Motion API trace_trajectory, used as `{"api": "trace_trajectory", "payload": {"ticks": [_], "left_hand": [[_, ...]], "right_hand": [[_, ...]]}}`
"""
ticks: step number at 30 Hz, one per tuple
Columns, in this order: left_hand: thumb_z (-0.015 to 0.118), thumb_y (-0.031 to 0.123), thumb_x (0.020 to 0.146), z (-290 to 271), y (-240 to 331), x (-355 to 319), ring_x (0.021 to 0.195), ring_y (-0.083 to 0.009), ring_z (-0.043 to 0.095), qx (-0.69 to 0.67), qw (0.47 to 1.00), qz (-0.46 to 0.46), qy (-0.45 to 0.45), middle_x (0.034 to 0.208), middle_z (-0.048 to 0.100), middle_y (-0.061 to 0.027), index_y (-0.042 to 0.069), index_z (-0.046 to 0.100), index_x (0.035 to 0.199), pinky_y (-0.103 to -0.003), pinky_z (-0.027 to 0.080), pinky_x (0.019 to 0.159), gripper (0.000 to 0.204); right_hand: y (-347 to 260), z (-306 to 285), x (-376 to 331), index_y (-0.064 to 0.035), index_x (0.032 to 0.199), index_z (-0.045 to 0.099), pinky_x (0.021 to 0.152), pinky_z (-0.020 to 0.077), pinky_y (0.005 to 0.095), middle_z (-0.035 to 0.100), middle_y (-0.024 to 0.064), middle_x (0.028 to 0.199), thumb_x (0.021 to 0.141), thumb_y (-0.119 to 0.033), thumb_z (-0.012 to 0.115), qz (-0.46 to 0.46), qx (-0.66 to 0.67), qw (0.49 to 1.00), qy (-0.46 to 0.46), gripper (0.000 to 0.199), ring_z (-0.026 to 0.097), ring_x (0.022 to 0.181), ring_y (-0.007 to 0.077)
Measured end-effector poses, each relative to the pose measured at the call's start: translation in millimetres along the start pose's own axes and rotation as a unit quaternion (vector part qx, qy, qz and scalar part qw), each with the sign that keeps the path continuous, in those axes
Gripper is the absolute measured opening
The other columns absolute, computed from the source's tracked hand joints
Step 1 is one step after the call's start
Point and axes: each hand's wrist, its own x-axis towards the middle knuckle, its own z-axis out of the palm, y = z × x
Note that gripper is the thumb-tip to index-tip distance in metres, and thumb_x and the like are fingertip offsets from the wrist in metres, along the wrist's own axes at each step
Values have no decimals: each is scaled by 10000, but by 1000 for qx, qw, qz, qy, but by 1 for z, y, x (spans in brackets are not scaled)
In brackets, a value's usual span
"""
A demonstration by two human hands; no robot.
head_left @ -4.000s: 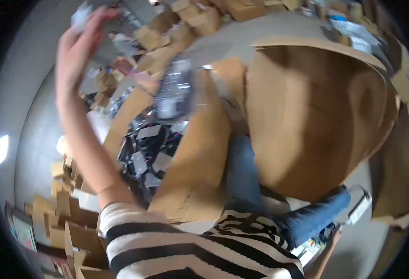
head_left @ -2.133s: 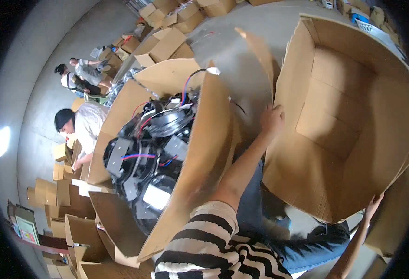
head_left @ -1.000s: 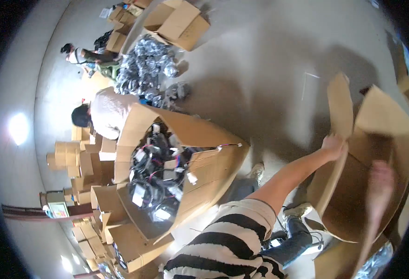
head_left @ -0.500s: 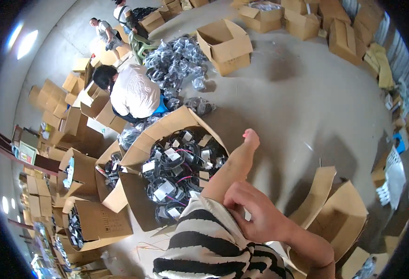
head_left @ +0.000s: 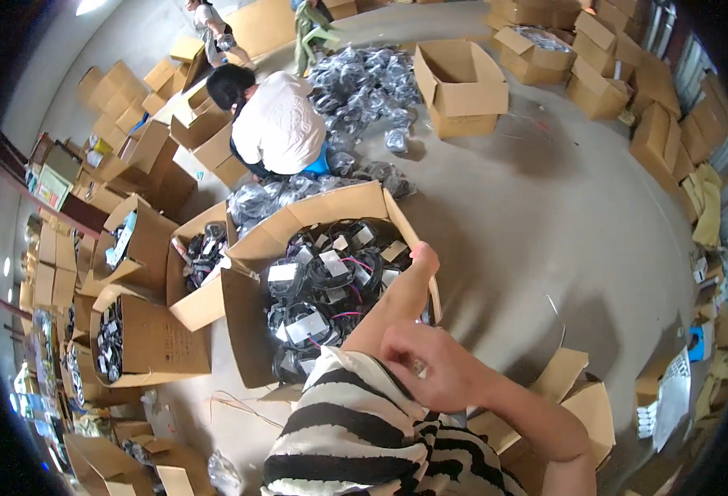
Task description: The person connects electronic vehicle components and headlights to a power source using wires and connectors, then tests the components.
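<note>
My left arm reaches out of a black-and-white striped sleeve (head_left: 355,413) over a large open cardboard box (head_left: 244,331). At its end my left hand (head_left: 426,258) is curled closed by the box's right rim, with nothing visible in it; whether it touches the rim I cannot tell. My right hand (head_left: 434,368) is bent across my body, its fingers closed at the cuff of the striped sleeve. Inside the box lie many coiled black cables (head_left: 306,322) with white labels and some pink wires, partly hidden behind my left forearm.
Smaller boxes of black cables (head_left: 202,248) stand to the left. Beyond the large box a person in a white shirt (head_left: 281,124) bends near a heap of plastic-wrapped bundles (head_left: 364,87). An open carton (head_left: 463,91) stands far off, another box (head_left: 579,413) at lower right. Another person (head_left: 215,33) is farther back.
The view has shifted, so the far people and boxes sit farther right. My left hand has come lower, closer to the box's rim. My right hand stays at the sleeve cuff.
</note>
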Motion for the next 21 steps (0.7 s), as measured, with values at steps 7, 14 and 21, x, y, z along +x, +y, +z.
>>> {"api": "trace_trajectory", "payload": {"ticks": [7, 14, 21], "left_hand": [[536, 177, 690, 40, 9, 10, 623, -216, 572, -14, 997, -74, 33, 750, 602, -29, 115, 636, 809, -386, 349, 495, 167], [509, 182, 715, 13, 38, 5, 649, -187, 591, -139, 975, -172, 8, 796, 617, -7, 126, 642, 841, -369, 390, 480, 191], [503, 170, 734, -52, 81, -7, 789, -168, 580, -136, 978, -156, -16, 850, 615, 15, 157, 647, 825, -357, 391, 527, 171]], "right_hand": [[53, -14, 19, 15, 721, 488, 652, 390, 400, 488, 177, 715, 720, -174, 518, -38, -231, 972, 31, 191, 491, 711, 338], [13, -69, -52, 16, 697, 495, 641, 394, 392, 503, 178, 732, 755, -153, 503, -93, 17, 982, -165, 179, 499, 719, 330], [51, -115, -73, -2, 710, 508, 641, 396, 384, 504, 159, 724, 750, -169, 513, -165, -135, 976, -55, 172, 505, 699, 315]]}}
